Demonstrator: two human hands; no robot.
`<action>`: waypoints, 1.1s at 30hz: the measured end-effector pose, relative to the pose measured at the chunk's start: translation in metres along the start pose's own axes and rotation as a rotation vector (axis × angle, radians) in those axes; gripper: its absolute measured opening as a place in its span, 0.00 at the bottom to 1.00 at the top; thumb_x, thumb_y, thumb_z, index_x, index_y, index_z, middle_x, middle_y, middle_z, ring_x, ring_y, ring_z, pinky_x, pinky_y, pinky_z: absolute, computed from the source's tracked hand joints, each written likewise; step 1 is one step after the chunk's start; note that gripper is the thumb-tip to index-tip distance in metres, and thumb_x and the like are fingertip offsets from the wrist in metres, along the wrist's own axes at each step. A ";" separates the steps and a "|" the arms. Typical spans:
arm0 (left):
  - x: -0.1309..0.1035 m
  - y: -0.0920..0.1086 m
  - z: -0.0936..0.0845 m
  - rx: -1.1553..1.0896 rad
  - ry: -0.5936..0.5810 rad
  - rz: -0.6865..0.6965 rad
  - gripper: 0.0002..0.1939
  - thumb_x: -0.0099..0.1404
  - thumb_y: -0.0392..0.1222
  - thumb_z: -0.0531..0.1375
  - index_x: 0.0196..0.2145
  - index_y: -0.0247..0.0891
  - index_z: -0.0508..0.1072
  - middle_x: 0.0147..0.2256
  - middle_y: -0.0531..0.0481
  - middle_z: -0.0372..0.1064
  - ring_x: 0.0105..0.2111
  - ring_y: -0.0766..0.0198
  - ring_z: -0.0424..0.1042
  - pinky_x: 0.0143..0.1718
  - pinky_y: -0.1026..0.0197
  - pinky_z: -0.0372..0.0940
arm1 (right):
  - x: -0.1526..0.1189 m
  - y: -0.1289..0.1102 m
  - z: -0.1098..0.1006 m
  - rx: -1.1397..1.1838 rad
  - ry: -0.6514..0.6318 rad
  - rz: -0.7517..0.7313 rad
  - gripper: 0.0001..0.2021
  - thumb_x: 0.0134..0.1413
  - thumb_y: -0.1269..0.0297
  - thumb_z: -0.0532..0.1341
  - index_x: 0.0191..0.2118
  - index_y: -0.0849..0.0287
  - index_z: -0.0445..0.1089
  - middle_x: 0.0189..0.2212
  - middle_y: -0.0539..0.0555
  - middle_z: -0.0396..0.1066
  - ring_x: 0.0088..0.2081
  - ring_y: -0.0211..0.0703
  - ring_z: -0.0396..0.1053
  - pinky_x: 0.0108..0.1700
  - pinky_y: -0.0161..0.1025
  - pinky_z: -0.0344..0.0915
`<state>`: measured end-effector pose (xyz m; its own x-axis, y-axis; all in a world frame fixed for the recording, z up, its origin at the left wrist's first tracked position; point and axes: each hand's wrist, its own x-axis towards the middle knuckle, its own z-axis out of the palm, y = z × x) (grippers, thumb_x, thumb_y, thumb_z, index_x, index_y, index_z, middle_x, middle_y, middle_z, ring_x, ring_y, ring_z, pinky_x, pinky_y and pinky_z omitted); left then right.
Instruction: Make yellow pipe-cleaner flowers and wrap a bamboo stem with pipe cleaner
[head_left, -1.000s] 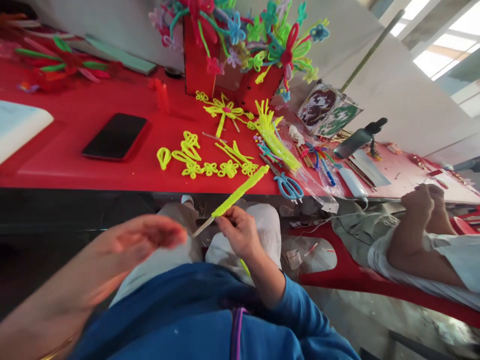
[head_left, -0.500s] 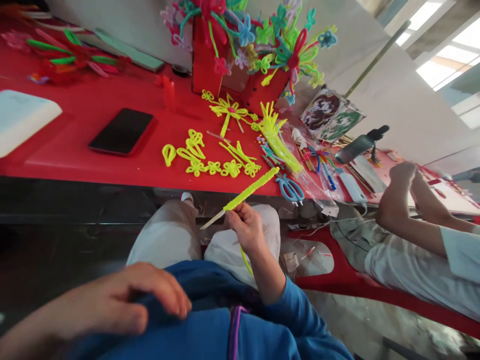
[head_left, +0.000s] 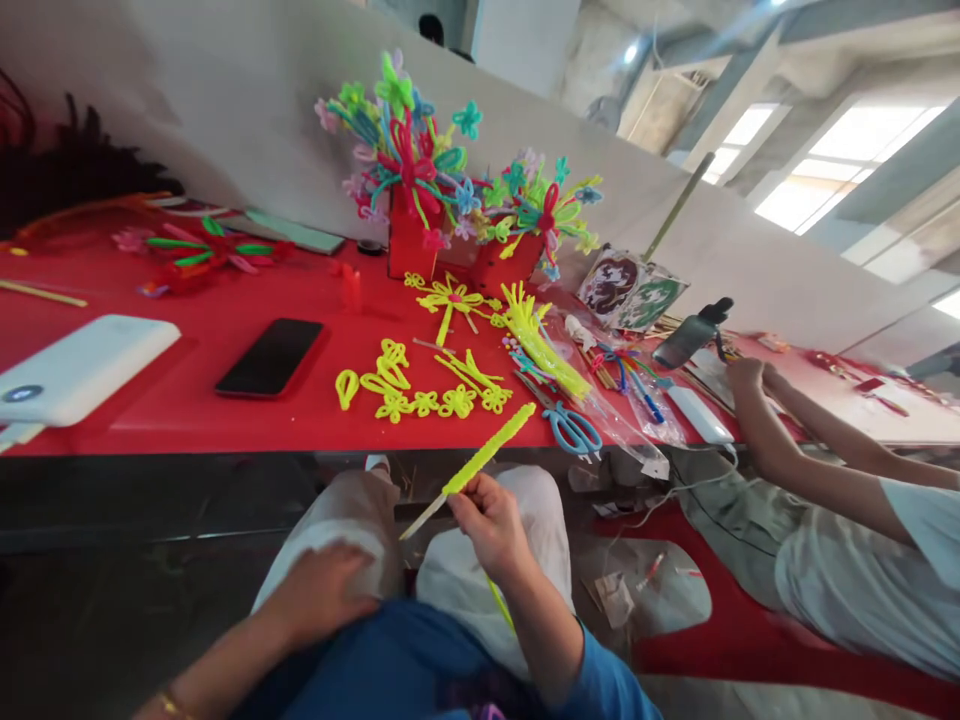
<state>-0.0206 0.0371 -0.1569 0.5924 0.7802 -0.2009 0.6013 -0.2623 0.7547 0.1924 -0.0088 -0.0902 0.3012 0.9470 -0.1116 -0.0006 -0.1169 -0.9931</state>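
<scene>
My right hand (head_left: 495,525) pinches a thin wooden stick wrapped along most of its length in fuzzy yellow pipe cleaner (head_left: 491,450). The stick's bare end sticks out to the lower left, and a loose yellow strand hangs below my wrist. Fingers loosely extended, my left hand (head_left: 322,590) rests on my left thigh with nothing in it. On the red table (head_left: 165,430) ahead lie yellow pipe-cleaner flowers (head_left: 456,401), loops (head_left: 390,365) and a larger yellow flower with a pink centre (head_left: 454,298). A bundle of yellow pipe cleaners (head_left: 544,345) lies in a clear bag beside blue-handled scissors (head_left: 573,430).
A black phone (head_left: 270,357) and a white power bank (head_left: 90,368) lie to the left. Colourful pipe-cleaner bouquets stand in red boxes (head_left: 411,235) at the back. A dark bottle (head_left: 691,335) is to the right, near another person's forearms (head_left: 795,440).
The view has tilted up, showing more of the wall. My left hand has come down onto my thigh. My right hand still holds the wrapped stick much as before.
</scene>
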 end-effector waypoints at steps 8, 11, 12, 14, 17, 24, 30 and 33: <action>0.009 0.047 -0.033 -0.536 0.209 -0.054 0.21 0.58 0.59 0.60 0.39 0.42 0.80 0.39 0.44 0.81 0.41 0.50 0.78 0.42 0.54 0.72 | -0.001 0.002 0.012 -0.004 -0.088 -0.025 0.08 0.43 0.61 0.62 0.23 0.58 0.65 0.15 0.44 0.60 0.18 0.31 0.53 0.20 0.30 0.51; -0.001 0.076 -0.025 -0.656 0.117 -0.024 0.17 0.57 0.55 0.61 0.37 0.42 0.80 0.33 0.46 0.80 0.36 0.52 0.78 0.38 0.54 0.72 | -0.004 -0.004 0.017 0.005 -0.144 -0.006 0.08 0.43 0.61 0.63 0.24 0.57 0.65 0.14 0.43 0.60 0.17 0.32 0.55 0.20 0.31 0.53; -0.002 0.083 -0.023 -0.670 0.121 -0.033 0.16 0.56 0.54 0.62 0.35 0.41 0.81 0.31 0.47 0.79 0.34 0.52 0.77 0.37 0.55 0.72 | -0.005 -0.007 0.018 0.013 -0.161 -0.003 0.08 0.43 0.60 0.62 0.24 0.57 0.64 0.14 0.43 0.60 0.17 0.33 0.56 0.20 0.31 0.54; -0.002 0.092 -0.020 -0.720 0.128 -0.022 0.15 0.54 0.52 0.64 0.35 0.41 0.80 0.29 0.48 0.78 0.32 0.55 0.76 0.36 0.56 0.72 | -0.007 -0.013 0.017 0.031 -0.192 -0.009 0.09 0.44 0.59 0.62 0.24 0.56 0.64 0.14 0.43 0.61 0.17 0.33 0.58 0.21 0.31 0.56; 0.002 0.097 -0.018 -0.790 0.153 0.005 0.16 0.54 0.51 0.64 0.38 0.41 0.80 0.26 0.51 0.75 0.29 0.58 0.74 0.33 0.59 0.71 | -0.008 -0.019 0.016 0.056 -0.210 -0.023 0.10 0.46 0.57 0.62 0.25 0.56 0.63 0.15 0.44 0.62 0.17 0.34 0.60 0.21 0.32 0.58; 0.001 0.104 -0.013 -0.823 0.303 -0.063 0.15 0.52 0.53 0.65 0.33 0.41 0.81 0.16 0.56 0.66 0.19 0.65 0.64 0.21 0.65 0.64 | -0.004 -0.011 0.021 0.116 -0.173 -0.042 0.12 0.46 0.55 0.62 0.27 0.56 0.62 0.17 0.44 0.61 0.19 0.34 0.59 0.23 0.32 0.58; 0.000 0.098 -0.011 -0.783 0.414 -0.138 0.20 0.49 0.54 0.66 0.36 0.38 0.81 0.17 0.56 0.68 0.18 0.66 0.62 0.18 0.65 0.61 | -0.007 -0.003 0.022 0.014 -0.170 -0.035 0.08 0.50 0.58 0.60 0.32 0.57 0.66 0.18 0.44 0.61 0.20 0.34 0.59 0.22 0.31 0.56; 0.003 0.093 -0.011 -0.728 0.457 -0.166 0.23 0.50 0.55 0.64 0.38 0.37 0.80 0.20 0.54 0.72 0.17 0.66 0.63 0.17 0.66 0.60 | -0.010 -0.002 0.021 -0.183 -0.148 -0.062 0.05 0.52 0.63 0.59 0.32 0.59 0.69 0.19 0.45 0.64 0.21 0.33 0.61 0.24 0.30 0.57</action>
<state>0.0311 0.0214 -0.0804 0.1606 0.9683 -0.1914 0.0763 0.1811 0.9805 0.1696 -0.0114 -0.0879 0.1518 0.9861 -0.0675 0.1905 -0.0962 -0.9770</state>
